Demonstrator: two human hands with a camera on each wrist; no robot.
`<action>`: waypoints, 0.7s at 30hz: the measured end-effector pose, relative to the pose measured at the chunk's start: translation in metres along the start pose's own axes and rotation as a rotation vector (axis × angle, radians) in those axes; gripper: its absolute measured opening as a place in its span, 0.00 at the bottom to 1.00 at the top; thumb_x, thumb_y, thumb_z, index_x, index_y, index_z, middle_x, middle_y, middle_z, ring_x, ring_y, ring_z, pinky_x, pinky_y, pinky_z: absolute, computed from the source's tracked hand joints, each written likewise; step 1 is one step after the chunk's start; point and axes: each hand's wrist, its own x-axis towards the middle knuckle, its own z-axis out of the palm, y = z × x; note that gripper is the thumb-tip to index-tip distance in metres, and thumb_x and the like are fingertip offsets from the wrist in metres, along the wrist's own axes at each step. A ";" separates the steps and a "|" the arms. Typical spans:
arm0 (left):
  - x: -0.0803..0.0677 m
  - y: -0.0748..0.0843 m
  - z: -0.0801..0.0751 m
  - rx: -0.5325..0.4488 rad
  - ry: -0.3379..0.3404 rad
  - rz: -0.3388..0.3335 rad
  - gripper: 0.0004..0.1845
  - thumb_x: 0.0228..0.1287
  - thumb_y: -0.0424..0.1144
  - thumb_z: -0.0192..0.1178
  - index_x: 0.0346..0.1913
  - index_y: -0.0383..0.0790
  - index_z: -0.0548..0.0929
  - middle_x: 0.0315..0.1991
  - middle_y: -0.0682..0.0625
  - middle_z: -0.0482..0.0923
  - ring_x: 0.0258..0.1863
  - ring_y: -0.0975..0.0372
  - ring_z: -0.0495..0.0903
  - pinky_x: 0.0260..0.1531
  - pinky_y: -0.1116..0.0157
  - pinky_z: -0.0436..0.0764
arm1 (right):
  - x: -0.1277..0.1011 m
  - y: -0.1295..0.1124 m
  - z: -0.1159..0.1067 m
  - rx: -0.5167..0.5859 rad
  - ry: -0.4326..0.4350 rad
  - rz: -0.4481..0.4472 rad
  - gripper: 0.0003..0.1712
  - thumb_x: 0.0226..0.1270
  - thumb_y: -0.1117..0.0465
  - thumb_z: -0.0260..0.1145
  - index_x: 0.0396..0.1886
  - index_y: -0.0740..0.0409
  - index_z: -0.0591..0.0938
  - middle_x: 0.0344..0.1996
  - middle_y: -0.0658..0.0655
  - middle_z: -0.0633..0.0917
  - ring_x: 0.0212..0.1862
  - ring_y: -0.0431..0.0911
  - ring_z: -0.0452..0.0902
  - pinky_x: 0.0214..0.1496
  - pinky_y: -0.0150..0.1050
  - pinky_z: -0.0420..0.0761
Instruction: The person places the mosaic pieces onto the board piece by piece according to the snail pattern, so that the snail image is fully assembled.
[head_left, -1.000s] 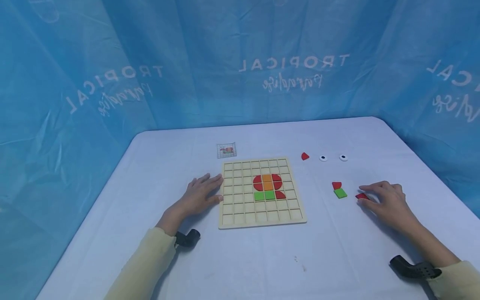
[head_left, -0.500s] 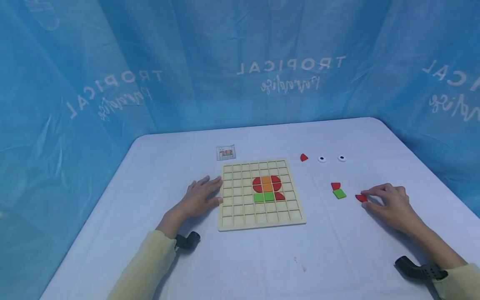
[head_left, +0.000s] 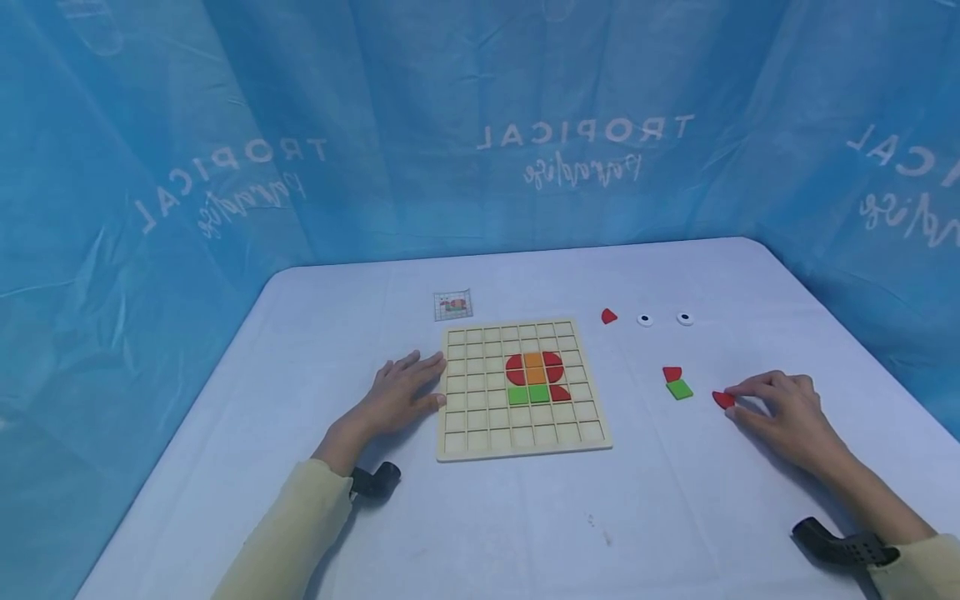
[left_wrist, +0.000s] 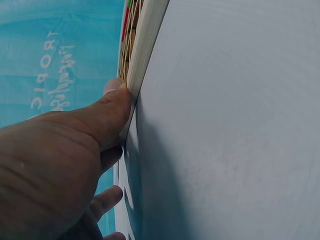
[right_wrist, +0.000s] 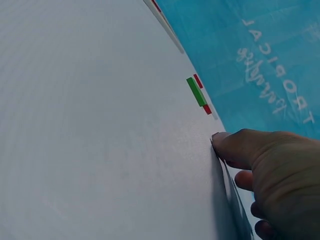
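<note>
A wooden grid board [head_left: 476, 435] lies on the table, with red rounded pieces, orange squares [head_left: 533, 367] and green squares [head_left: 528, 394] set in its cells. My left hand [head_left: 397, 398] touches the board's left edge, fingers spread; its thumb is against the rim in the left wrist view. On the right, my right hand [head_left: 789, 421] pinches a red quarter-circle piece [head_left: 723, 400] between thumb and fingers, at the tabletop. That piece is hidden or unclear in the right wrist view. Left of it lie a loose green square [head_left: 679, 389] and another red piece [head_left: 672, 373], touching.
Behind the board lies a small picture card [head_left: 453, 305] with a coloured pattern on a grid. Toward the back right are a red piece [head_left: 608, 316] and two round eye pieces [head_left: 645, 320]. A blue printed curtain [head_left: 420, 200] surrounds the white table [head_left: 525, 525].
My right thumb and fingers have closed on the red quarter-circle piece, and it has turned slightly. My left hand stays at the board's edge.
</note>
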 end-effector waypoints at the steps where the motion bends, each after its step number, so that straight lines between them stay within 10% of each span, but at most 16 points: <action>1: 0.000 0.000 0.000 -0.001 0.001 0.000 0.33 0.67 0.53 0.53 0.72 0.46 0.60 0.74 0.51 0.56 0.75 0.46 0.48 0.71 0.39 0.44 | 0.001 -0.002 0.000 0.009 0.007 -0.010 0.18 0.52 0.62 0.73 0.43 0.64 0.84 0.43 0.68 0.77 0.52 0.64 0.60 0.35 0.49 0.63; 21: 0.000 -0.001 0.002 0.013 -0.003 -0.013 0.34 0.67 0.54 0.53 0.72 0.47 0.60 0.74 0.52 0.55 0.75 0.47 0.48 0.71 0.40 0.44 | 0.049 -0.145 0.060 0.223 -0.067 -0.187 0.17 0.51 0.59 0.75 0.43 0.55 0.86 0.42 0.55 0.80 0.50 0.47 0.64 0.45 0.44 0.72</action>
